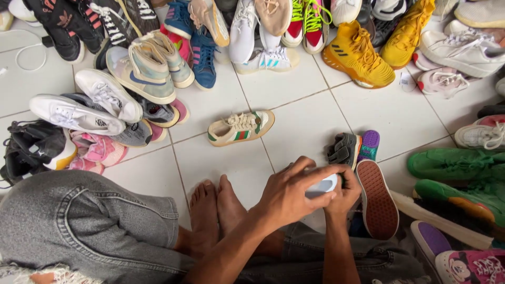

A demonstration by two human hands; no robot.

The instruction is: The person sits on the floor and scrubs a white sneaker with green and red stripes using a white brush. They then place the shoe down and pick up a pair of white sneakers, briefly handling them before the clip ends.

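I sit on a white tiled floor (294,131) with my bare feet (215,210) crossed in front of me. My left hand (292,194) lies over a small white shoe-like thing (322,186), fingers curled across its top. My right hand (348,193) grips the same white thing from the right side. Most of it is hidden under my fingers. Just right of my right hand a shoe with a red-brown sole (376,202) lies on its side. A grey shoe with straps (344,149) sits just beyond my hands.
Shoes ring me on all sides: a cream sneaker with a green and red stripe (240,128) alone ahead, yellow high-tops (357,52) far right, green shoes (455,168) at right, a white and pink pile (89,121) at left. My knee in grey jeans (79,226) fills the lower left.
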